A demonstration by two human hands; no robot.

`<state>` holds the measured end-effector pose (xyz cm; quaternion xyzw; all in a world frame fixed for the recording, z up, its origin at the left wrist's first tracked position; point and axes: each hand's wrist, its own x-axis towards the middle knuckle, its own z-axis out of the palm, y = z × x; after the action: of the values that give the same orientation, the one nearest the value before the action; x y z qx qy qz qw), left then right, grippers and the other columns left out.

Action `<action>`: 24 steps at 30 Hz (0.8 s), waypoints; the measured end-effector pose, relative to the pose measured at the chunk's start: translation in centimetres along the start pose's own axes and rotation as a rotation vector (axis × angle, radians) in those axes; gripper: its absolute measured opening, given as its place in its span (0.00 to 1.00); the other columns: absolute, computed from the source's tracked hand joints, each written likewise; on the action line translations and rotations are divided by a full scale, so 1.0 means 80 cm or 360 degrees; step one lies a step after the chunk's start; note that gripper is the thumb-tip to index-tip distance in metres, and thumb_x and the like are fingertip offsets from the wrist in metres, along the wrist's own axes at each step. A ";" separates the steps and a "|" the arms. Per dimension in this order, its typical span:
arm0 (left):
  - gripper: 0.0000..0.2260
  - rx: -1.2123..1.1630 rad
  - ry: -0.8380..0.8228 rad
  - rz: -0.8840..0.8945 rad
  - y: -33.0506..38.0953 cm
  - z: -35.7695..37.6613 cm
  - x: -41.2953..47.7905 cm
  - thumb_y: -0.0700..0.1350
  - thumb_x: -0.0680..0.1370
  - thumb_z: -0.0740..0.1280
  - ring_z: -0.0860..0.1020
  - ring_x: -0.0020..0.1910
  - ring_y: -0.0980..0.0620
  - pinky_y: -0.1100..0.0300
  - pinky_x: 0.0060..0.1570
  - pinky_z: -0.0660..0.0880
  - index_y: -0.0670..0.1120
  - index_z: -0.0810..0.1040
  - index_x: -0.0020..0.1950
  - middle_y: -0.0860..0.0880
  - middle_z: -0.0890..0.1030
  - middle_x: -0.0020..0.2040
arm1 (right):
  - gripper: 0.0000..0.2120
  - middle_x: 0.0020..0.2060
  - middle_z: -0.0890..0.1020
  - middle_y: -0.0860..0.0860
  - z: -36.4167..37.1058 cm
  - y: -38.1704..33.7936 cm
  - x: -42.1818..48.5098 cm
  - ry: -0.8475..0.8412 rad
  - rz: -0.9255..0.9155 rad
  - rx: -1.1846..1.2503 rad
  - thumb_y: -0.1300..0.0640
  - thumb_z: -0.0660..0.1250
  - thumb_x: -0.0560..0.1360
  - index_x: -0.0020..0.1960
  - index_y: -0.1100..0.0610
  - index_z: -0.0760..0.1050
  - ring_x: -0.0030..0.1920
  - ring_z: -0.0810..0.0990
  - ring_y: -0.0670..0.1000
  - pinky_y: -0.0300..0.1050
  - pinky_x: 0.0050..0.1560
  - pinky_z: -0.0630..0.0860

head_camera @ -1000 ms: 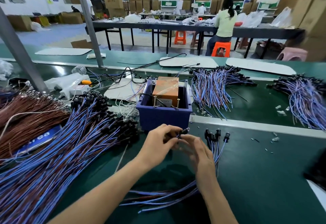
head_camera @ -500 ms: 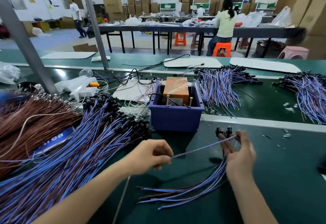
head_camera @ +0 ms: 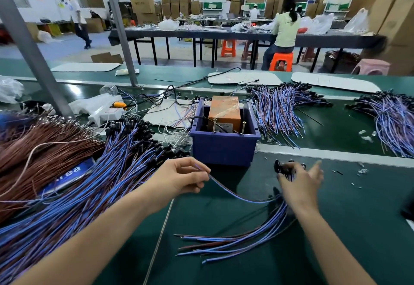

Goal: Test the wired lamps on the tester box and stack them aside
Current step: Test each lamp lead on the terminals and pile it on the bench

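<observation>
The left hand [head_camera: 181, 179] pinches a thin blue-and-red lamp wire [head_camera: 235, 195] in its fingers [head_camera: 198, 173]. The right hand [head_camera: 300, 182] spreads loosely by the black lamp heads [head_camera: 283, 168] of a small stack [head_camera: 246, 237] on the green table [head_camera: 336, 228]. It is probably best to release once the wire lines up with the stack.

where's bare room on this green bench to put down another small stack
Best: the bare green mat right of the right hand and the small stack of blue-wired lamps, below the metal rail; only tiny scraps near the rail. Crowded: the left, under the big pile of blue-wired lamps, and ahead, at the blue plastic bin.
</observation>
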<state>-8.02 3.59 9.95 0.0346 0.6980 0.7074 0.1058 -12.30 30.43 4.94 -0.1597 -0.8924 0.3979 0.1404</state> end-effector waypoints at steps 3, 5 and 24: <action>0.08 -0.0117 0.0075 -0.0025 -0.002 0.017 0.020 0.35 0.73 0.70 0.78 0.30 0.57 0.67 0.34 0.77 0.46 0.83 0.38 0.48 0.80 0.32 | 0.05 0.63 0.76 0.55 -0.001 -0.043 -0.037 0.0186 -0.0435 0.0293 0.61 0.70 0.75 0.45 0.52 0.79 0.63 0.73 0.47 0.41 0.64 0.66; 0.06 -0.0142 0.0094 -0.0016 -0.002 0.030 0.033 0.36 0.74 0.70 0.78 0.30 0.58 0.67 0.34 0.77 0.45 0.82 0.40 0.49 0.81 0.31 | 0.08 0.41 0.83 0.43 0.002 -0.075 -0.062 -0.0102 -0.0611 0.0543 0.60 0.71 0.73 0.42 0.47 0.78 0.42 0.79 0.37 0.30 0.45 0.73; 0.04 -0.0485 0.0602 -0.0118 -0.004 0.050 0.102 0.38 0.75 0.70 0.75 0.26 0.60 0.68 0.30 0.76 0.42 0.79 0.40 0.48 0.79 0.34 | 0.13 0.29 0.79 0.51 0.060 -0.082 -0.037 -0.0027 -0.0055 0.0870 0.67 0.66 0.75 0.40 0.49 0.75 0.20 0.74 0.44 0.46 0.27 0.76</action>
<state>-15.19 9.11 8.89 -0.1403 0.5915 0.7940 0.0032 -12.55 21.90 6.40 -0.0972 -0.7557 0.6229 0.1776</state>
